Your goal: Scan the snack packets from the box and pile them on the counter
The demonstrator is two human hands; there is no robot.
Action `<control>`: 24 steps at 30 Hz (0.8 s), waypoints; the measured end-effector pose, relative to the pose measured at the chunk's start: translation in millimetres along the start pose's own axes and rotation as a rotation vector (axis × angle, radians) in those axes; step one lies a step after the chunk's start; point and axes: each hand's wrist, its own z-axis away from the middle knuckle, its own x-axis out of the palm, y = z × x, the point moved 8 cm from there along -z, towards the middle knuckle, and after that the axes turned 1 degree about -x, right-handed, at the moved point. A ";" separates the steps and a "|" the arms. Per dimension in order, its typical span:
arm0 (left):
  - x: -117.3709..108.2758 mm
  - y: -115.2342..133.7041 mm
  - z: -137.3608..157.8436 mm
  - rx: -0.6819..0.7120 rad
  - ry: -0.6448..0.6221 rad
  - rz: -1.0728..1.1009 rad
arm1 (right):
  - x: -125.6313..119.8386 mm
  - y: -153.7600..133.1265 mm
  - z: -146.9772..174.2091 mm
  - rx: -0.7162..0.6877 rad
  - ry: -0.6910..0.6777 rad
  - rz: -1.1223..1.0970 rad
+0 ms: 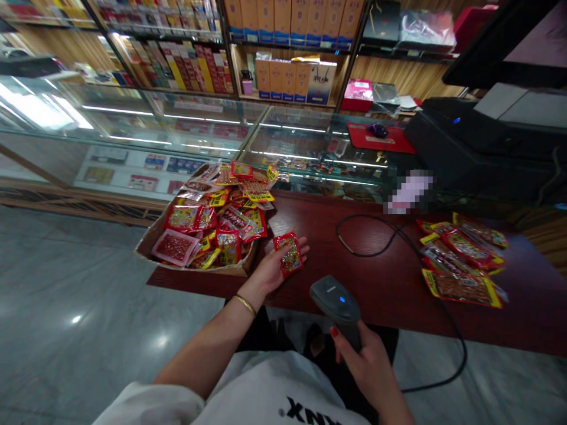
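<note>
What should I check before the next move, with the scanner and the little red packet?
1. Left hand has hold of the red packet: ok.
2. Right hand has hold of the scanner: ok.
3. Blue light on the scanner is lit: ok.
4. Barcode on the packet faces the scanner: cannot tell, the print is too small.
5. Cable lies clear of the packet pile on the right: cannot tell, part of it is hidden there.
6. Packets in the cardboard box stay below its rim: not ok, they are heaped above it.
</note>
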 end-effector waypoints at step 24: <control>59.1 -51.5 -48.8 -0.132 0.198 -0.272 | -40.8 27.7 30.3 0.041 0.280 -0.190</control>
